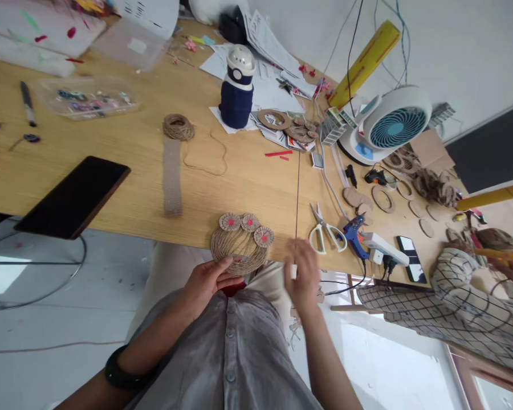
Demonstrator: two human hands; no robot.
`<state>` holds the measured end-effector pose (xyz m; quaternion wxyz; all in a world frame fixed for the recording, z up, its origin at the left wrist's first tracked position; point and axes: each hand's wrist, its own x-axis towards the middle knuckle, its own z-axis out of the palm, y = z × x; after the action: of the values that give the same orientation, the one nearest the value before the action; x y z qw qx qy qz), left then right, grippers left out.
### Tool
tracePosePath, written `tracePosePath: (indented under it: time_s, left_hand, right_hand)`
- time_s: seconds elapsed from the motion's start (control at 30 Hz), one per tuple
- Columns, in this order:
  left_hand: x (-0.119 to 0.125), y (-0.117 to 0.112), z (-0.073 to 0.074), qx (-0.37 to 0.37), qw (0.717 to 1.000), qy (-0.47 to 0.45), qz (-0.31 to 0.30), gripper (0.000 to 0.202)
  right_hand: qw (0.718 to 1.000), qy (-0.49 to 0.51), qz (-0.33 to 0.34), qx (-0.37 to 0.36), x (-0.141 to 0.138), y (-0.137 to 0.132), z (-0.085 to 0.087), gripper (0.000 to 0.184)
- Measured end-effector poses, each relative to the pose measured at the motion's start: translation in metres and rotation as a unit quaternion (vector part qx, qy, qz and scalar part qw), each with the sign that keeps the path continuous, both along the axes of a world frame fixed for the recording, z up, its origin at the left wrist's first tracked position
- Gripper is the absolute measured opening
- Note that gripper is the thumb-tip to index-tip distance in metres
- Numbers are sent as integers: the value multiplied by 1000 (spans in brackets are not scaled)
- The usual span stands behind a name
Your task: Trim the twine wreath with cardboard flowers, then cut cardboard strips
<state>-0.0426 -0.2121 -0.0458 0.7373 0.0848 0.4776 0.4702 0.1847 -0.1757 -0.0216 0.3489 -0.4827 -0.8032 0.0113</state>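
My left hand grips the lower edge of a round twine-wrapped disc that carries three small jute rosettes with red centres along its top. The disc hangs over the front edge of the wooden table. My right hand hovers at the table's front edge just right of the disc, smeared by motion, with its fingers pointing up. White-handled scissors lie on the table a little beyond that hand.
A blue glue gun, a white power strip and a phone lie to the right. A black tablet, burlap strip, twine ball, bottle and desk fan stand on the table. Another person's checked sleeve is at right.
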Motion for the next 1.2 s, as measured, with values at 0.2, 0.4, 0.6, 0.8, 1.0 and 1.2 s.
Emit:
tracePosePath:
  time_s: [0.2, 0.4, 0.6, 0.8, 1.0, 1.2]
  left_hand:
    - [-7, 3, -2, -11, 999, -33, 9, 28]
    - [1, 9, -4, 10, 999, -21, -21, 29]
    - [-1, 3, -7, 40, 999, 22, -15, 33]
    - [-8, -2, -13, 73, 997, 37, -3, 31]
    - [-17, -3, -12, 86, 994, 68, 1, 31]
    - [-15, 1, 11, 74, 997, 33, 16, 29]
  right_hand:
    - [968, -52, -243, -31, 87, 48, -10, 31]
    - [951, -97, -241, -166, 100, 67, -10, 41]
    - [937, -97, -256, -218, 91, 67, 3, 36]
    - [926, -2, -271, -262, 84, 63, 5, 32]
    - [902, 192, -228, -312, 89, 57, 21, 43]
    - [699, 587, -49, -406, 42, 28, 24, 41]
